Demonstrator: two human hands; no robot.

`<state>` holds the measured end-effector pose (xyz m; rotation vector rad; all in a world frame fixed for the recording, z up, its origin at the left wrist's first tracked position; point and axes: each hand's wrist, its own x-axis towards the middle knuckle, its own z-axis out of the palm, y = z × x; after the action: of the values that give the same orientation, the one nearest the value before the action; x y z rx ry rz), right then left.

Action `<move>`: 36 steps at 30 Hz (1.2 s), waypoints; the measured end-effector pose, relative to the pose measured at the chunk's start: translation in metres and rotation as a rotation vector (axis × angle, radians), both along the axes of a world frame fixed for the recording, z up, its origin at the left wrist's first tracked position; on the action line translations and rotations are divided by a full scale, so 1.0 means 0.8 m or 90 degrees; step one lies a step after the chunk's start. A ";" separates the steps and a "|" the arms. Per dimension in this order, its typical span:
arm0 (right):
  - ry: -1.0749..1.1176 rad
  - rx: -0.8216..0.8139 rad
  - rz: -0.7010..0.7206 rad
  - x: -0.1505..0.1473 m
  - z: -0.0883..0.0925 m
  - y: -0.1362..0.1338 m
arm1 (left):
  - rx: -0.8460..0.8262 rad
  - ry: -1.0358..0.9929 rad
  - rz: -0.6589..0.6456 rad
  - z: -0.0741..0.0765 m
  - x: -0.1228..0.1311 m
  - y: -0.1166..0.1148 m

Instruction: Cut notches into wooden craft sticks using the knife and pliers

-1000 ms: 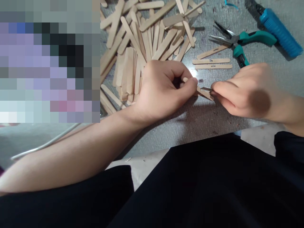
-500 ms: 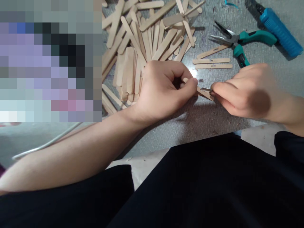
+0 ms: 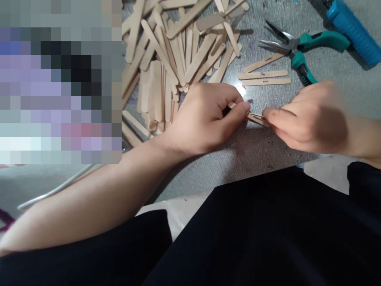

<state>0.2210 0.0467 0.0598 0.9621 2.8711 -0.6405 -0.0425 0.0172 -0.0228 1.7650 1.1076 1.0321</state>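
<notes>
Stick (image 3: 258, 120) turned more edge-on, nearside of pliers (image 3: 294, 43), pinched by left hand (image 3: 208, 119); right hand (image 3: 306, 117) pinches a mostly hidden metal piece (image 3: 257, 116).

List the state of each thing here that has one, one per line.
Left hand: closed, pinching a wooden stick.
Right hand: closed on a thin metal piece.
Pliers: jaws open, lying down.
Three set-apart sticks: marked near the middle.
Stick pile: loose, overlapping.
Blue tool: lying down, partly out of frame.

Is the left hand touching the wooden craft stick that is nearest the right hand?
Touching: the head view shows the left hand pinching this wooden craft stick, whose end juts out of the grip.
</notes>
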 end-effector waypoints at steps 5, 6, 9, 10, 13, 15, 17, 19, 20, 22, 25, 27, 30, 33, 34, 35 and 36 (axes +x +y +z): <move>-0.012 0.016 0.018 0.001 -0.001 -0.002 | 0.010 0.067 -0.075 0.017 -0.002 0.000; -0.004 0.022 0.021 0.001 -0.002 -0.002 | 0.006 0.068 -0.069 0.019 -0.003 -0.001; 0.038 0.069 0.035 0.004 -0.009 -0.002 | -0.028 0.062 -0.060 0.021 -0.005 -0.003; 0.052 0.094 0.044 0.005 -0.011 -0.001 | -0.045 0.060 -0.065 0.022 -0.005 -0.003; 0.090 0.153 0.068 0.008 -0.018 0.003 | -0.082 0.050 -0.075 0.019 -0.007 -0.001; 0.113 0.171 0.075 0.009 -0.021 0.006 | -0.071 0.011 -0.072 0.012 -0.008 0.002; 0.136 0.173 0.076 0.009 -0.023 0.008 | -0.019 -0.059 -0.108 0.004 -0.009 0.005; 0.154 0.158 0.075 0.010 -0.025 0.008 | -0.028 -0.089 -0.125 0.002 -0.008 0.004; 0.161 0.146 0.069 0.010 -0.026 0.008 | -0.031 -0.083 -0.093 0.004 -0.006 0.001; 0.174 0.106 0.050 0.009 -0.029 0.008 | -0.072 -0.054 -0.026 0.011 -0.002 -0.006; 0.196 0.025 0.017 0.008 -0.030 0.008 | -0.093 -0.052 -0.013 0.019 0.003 -0.014; 0.200 -0.018 0.010 0.006 -0.030 0.009 | -0.083 -0.061 -0.008 0.018 0.004 -0.014; 0.225 -0.047 0.012 0.002 -0.029 0.010 | -0.059 -0.063 -0.022 0.011 0.002 -0.009; 0.279 -0.089 0.029 -0.001 -0.029 0.014 | -0.055 -0.049 -0.031 0.008 0.000 -0.006; 0.293 -0.108 0.036 -0.001 -0.029 0.015 | -0.053 -0.044 -0.026 0.008 0.000 -0.006; 0.302 -0.128 0.041 -0.001 -0.029 0.017 | -0.056 -0.038 -0.023 0.008 0.000 -0.006; 0.307 -0.146 0.044 -0.002 -0.030 0.018 | -0.060 -0.033 -0.022 0.009 0.001 -0.006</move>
<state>0.2197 0.0611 0.0362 0.7557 3.1015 -1.3219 -0.0421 0.0120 -0.0155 1.6677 1.0735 0.9834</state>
